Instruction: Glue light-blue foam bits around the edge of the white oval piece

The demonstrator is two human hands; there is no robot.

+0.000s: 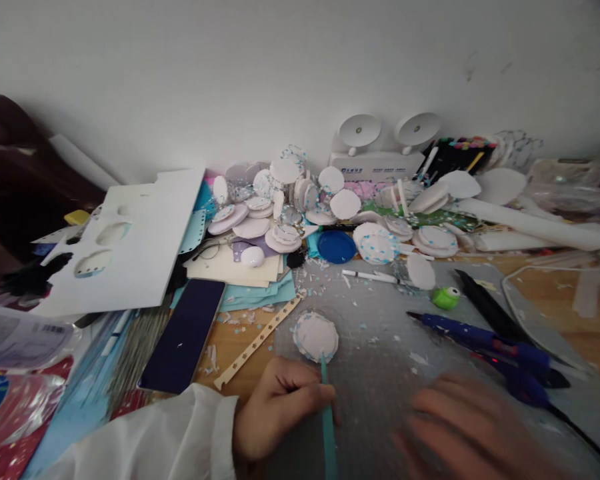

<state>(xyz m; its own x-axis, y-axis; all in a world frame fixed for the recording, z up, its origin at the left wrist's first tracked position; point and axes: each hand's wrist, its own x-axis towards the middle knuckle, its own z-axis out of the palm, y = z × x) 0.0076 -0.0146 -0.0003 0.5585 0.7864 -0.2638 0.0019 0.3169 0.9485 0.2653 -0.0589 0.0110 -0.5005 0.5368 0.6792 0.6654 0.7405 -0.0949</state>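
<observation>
One teal strip (329, 433) is pinched in my left hand (283, 408), under the thumb — its far end is at the near edge of a white disc (316, 335), which lies on the left part of the grey mat (380, 340). My right hand (463, 421) is blurred — I cannot tell if it is open or closed; a blue glue gun (487, 343) lies just beyond it.

This is a craft workspace, in a home or workshop I cannot tell, shown by the wooden bench (547, 293) against a wall (260, 80) with its cutting mat (375, 373), glue gun (480, 343), markers (473, 144), piled white discs (251, 228) and teal strip (329, 427).
</observation>
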